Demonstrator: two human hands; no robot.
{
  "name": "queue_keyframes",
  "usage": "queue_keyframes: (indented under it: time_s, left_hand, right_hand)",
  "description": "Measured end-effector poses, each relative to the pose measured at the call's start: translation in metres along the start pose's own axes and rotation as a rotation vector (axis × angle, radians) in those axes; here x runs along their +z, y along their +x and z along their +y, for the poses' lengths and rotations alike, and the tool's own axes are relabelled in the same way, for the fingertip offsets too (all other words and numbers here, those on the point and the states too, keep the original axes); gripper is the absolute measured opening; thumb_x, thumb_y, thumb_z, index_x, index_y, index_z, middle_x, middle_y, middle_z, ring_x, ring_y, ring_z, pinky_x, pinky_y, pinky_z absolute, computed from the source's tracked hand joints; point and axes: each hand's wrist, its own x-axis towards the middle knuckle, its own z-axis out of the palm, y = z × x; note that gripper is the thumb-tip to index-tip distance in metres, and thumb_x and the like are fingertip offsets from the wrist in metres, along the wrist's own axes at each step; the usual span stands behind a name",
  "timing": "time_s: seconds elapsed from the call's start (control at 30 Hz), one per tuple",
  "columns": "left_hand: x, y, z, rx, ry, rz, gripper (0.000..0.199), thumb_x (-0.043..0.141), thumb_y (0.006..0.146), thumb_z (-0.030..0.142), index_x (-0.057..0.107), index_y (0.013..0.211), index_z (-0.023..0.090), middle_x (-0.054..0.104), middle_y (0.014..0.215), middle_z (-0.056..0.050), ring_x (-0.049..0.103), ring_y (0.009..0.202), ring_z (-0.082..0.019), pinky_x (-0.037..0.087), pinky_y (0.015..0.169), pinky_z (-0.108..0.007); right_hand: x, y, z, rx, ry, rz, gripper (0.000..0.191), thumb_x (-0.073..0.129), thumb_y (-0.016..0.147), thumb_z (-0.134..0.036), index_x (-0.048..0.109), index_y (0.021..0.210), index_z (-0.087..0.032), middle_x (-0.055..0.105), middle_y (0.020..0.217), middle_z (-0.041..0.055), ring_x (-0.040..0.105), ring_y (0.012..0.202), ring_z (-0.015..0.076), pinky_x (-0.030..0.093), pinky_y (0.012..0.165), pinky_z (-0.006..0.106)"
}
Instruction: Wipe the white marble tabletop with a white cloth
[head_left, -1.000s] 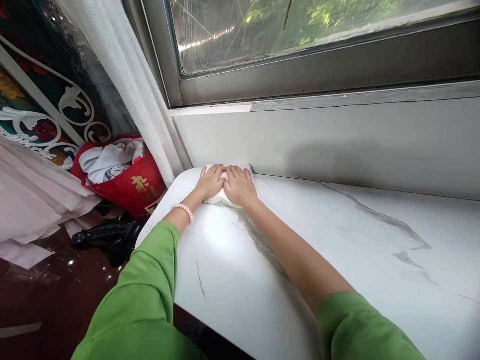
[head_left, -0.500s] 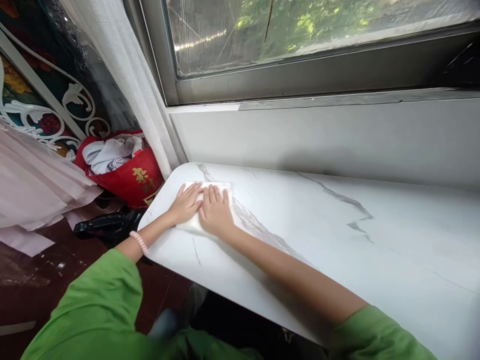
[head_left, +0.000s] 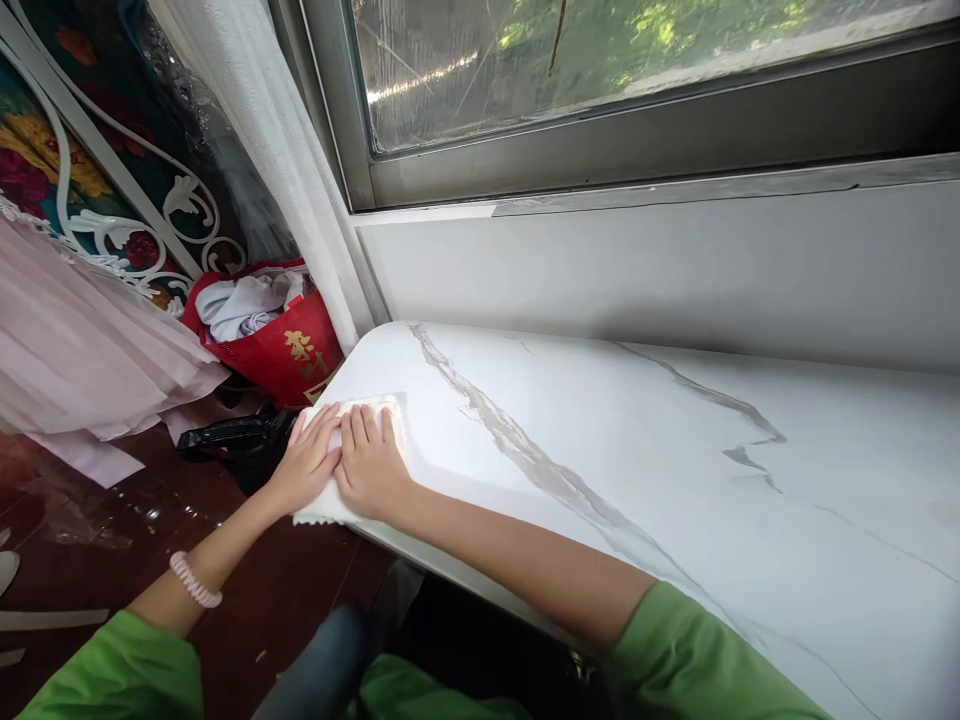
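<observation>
Palms down nr. a metal-framed window (head_left: 637,160), a person in green sleeves (head_left: 120,665) sets L hand (head_left: 306,468) & R hand (head_left: 371,468) side by side on a white cloth (head_left: 322,508) at the near L end of a marble-pattern tabletop (head_left: 675,480). Both hands lie flattened, fingers extended, grasping nothing; the cloth is pinned from above, prob. so it can't bunch or slip, w/ the pairing seemingly there to spread pressure evenly. Its scalloped edge reaches the table's rim, perhaps a bit past. A pink coiled band (head_left: 195,582) sits up the L forearm (head_left: 244,525), well clear of the cloth. Beyond the corner, a red bag (head_left: 277,355) holds pale crumpled fabric (head_left: 244,305), maybe to keep it together; nr. it slumps a black plastic bag (head_left: 247,440), contents hidden.
</observation>
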Motion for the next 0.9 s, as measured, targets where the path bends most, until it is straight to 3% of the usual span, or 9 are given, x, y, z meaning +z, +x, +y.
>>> queue_keyframes:
  time_s: [0.13,0.4,0.53,0.7,0.9]
  left_hand:
    - [0.003,0.045,-0.012,0.000,-0.019,-0.020,0.048,0.027,0.094,0.030,0.035,0.138,0.014,0.032,0.152,-0.012,0.022,0.143,-0.019,0.009,0.118,-0.047]
    - [0.017,0.173,-0.034,0.012,-0.111,-0.030,0.046,0.032,0.092,0.030,0.040,0.135,0.019,0.033,0.153,-0.007,0.022,0.143,-0.018,0.008,0.118,-0.043]
    - [0.025,0.221,-0.036,0.050,-0.129,-0.002,0.043,0.036,0.091,0.028,0.044,0.133,0.021,0.037,0.151,-0.006,0.025,0.142,-0.019,0.010,0.118,-0.046]
    - [0.030,0.256,-0.037,0.101,-0.132,0.004,0.042,0.035,0.091,0.027,0.045,0.132,0.022,0.040,0.149,-0.006,0.029,0.140,-0.019,0.012,0.117,-0.047]
    - [0.032,0.258,-0.037,0.107,-0.102,0.004,0.043,0.032,0.094,0.027,0.043,0.135,0.020,0.037,0.150,-0.007,0.027,0.141,-0.019,0.011,0.118,-0.046]
  right_hand:
    - [0.004,0.028,0.029,0.036,0.003,0.028,0.061,0.037,0.091,-0.028,0.036,0.141,0.008,0.036,0.147,0.0273,0.028,0.137,0.0391,0.013,0.113,0.058]
    - [0.010,0.101,0.112,0.245,0.031,0.036,0.058,0.030,0.092,-0.025,0.035,0.142,0.002,0.036,0.150,0.0196,0.026,0.140,0.0285,0.009,0.116,0.048]
    - [0.011,0.125,0.151,0.300,0.022,0.056,0.054,0.030,0.093,-0.024,0.038,0.141,-0.001,0.037,0.150,0.0168,0.027,0.140,0.0253,0.010,0.116,0.045]
    - [0.011,0.142,0.179,0.353,0.016,0.078,0.052,0.028,0.093,-0.021,0.041,0.139,-0.003,0.040,0.149,0.0146,0.029,0.139,0.0230,0.009,0.116,0.042]
    - [0.010,0.142,0.178,0.370,-0.008,0.090,0.052,0.029,0.093,-0.023,0.041,0.140,-0.004,0.039,0.149,0.0149,0.028,0.139,0.0237,0.009,0.116,0.043]
